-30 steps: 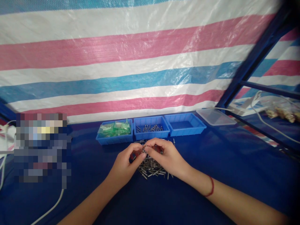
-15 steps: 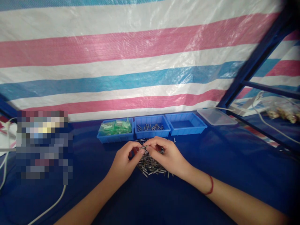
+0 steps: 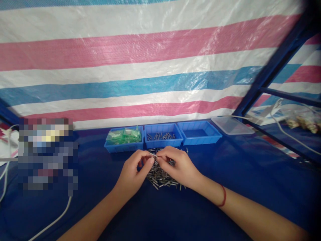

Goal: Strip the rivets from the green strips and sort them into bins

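Observation:
A heap of small metal pins [image 3: 160, 177] lies on the dark blue table cover. Both hands hover over it with fingertips meeting. My left hand [image 3: 132, 172] and my right hand [image 3: 179, 167] pinch one thin metal pin [image 3: 153, 155] between them, held roughly level above the heap. What else my left fingers hold, I cannot tell. Behind the heap stand three blue trays in a row: the left tray [image 3: 110, 148] holds green plastic parts, the middle tray [image 3: 163, 143] holds a few pins, the right tray [image 3: 209, 137] looks bare.
A clear plastic lid [image 3: 232, 125] lies right of the trays. A striped tarp hangs behind. A blue metal frame [image 3: 265, 75] rises at the right, with white cables [image 3: 288, 134] beyond it. A white cable [image 3: 54, 222] runs along the near left. A blurred patch sits at left.
Both hands have stayed over the heap, shifting slightly away from me. The pin between the fingertips has turned a little and now shows more clearly.

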`<state>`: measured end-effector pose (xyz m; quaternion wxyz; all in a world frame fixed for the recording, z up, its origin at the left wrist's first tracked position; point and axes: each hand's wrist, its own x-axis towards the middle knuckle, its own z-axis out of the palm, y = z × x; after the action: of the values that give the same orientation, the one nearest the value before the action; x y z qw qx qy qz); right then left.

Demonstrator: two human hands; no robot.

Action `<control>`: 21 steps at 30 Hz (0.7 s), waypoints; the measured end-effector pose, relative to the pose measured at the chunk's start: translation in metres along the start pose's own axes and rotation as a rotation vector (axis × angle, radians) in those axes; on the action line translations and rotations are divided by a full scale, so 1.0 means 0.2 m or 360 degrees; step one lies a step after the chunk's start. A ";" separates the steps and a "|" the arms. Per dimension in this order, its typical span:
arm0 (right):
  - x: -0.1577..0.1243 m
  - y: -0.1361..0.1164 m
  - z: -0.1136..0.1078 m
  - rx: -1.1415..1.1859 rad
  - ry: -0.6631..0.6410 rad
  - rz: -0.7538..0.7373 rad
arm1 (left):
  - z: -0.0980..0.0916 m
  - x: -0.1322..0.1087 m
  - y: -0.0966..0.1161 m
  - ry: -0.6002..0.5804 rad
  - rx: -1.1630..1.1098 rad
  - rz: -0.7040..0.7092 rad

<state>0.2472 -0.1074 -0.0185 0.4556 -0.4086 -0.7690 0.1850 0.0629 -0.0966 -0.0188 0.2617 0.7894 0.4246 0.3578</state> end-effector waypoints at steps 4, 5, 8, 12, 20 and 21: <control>0.04 0.10 -0.07 -0.0233 0.0294 0.0086 | 0.00 0.01 0.00 0.0018 0.0084 0.0045; 0.05 0.13 -0.09 -0.0339 0.0363 0.0116 | -0.01 0.01 -0.01 0.0015 0.0115 0.0048; 0.07 0.22 -0.14 -0.0655 0.0406 0.0181 | -0.03 0.03 -0.03 -0.0026 0.0220 0.0070; 0.08 0.25 -0.15 -0.0713 0.0366 0.0203 | -0.06 0.06 -0.06 -0.0210 0.0363 0.0147; 0.04 0.15 -0.08 -0.0563 0.0194 0.0084 | -0.14 0.05 -0.02 -0.0638 0.0564 0.0323; 0.03 0.15 -0.07 -0.0555 0.0176 0.0081 | -0.14 0.06 -0.02 -0.0637 0.0569 0.0334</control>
<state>0.2714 -0.0858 -0.0269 0.4145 -0.5102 -0.7526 0.0377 0.0423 -0.0817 -0.0009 0.1586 0.9176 0.3368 0.1396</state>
